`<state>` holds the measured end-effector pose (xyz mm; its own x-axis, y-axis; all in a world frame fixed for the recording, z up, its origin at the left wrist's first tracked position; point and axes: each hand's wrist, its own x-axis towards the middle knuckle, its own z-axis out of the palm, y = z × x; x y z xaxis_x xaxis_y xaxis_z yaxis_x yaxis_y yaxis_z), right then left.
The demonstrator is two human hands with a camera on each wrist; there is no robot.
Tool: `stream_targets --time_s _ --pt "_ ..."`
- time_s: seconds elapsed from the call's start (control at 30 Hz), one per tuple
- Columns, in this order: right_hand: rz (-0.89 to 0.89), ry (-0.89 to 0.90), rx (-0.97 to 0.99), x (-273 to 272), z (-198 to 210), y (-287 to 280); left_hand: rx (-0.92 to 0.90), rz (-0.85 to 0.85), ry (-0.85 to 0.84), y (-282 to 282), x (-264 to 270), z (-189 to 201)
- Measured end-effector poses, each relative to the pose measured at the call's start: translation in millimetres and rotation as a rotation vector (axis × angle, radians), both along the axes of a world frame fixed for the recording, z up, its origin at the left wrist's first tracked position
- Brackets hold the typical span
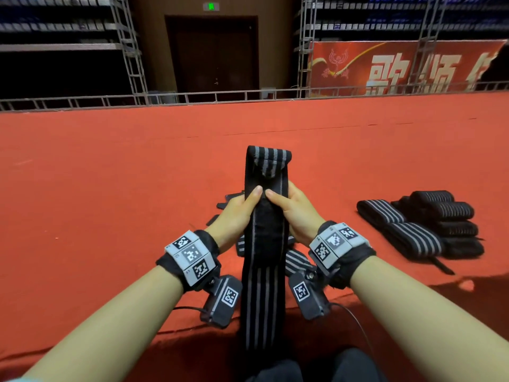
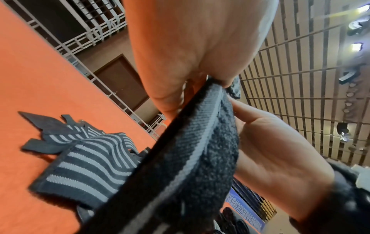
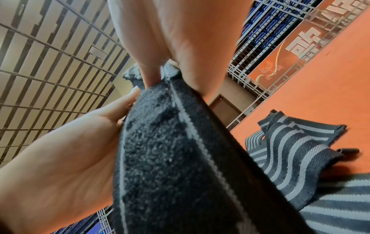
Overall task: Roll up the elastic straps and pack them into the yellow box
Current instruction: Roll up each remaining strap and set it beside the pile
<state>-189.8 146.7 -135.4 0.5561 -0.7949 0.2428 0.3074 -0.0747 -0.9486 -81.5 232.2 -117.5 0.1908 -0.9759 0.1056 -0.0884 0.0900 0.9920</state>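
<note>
Head view, and both hands are up in front of the body with one elastic strap [image 1: 265,244] stretched lengthwise between them, its far end folded over above the thumbs and its tail running back toward the lap. The left hand [image 1: 235,213] has it pinched from its side, thumb on the fuzzy fastening patch and fingers curled behind, and the right hand [image 1: 296,213] mirrors that grip from the other edge, the two thumb tips almost meeting on the patch. The wrist views confirm it: each thumb presses the dark fleecy face while the fingers clamp from behind. So the roll on this strap looks barely started, one fold at the top and the long striped length not yet wound. Off beyond the right hand, a cluster of rolled straps [image 1: 424,224] sits bunched together on the red carpet [image 1: 110,175], which I read as finished rolls waiting to be packed. Beneath and just behind the hands lies a loose heap of unrolled straps [image 2: 86,159], flat and wavy, clearly still to do. The yellow box is in none of the views, so whether anything has been packed I cannot say. My read: rolling is partway through, packing all or mostly ahead.
</note>
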Motion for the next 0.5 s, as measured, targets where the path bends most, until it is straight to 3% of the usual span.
stream_targets --time_s 0.5 --pt "-0.034 0.023 -0.027 -4.4 6.8 2.2 -0.149 0.049 -0.115 0.4 13.6 -4.6"
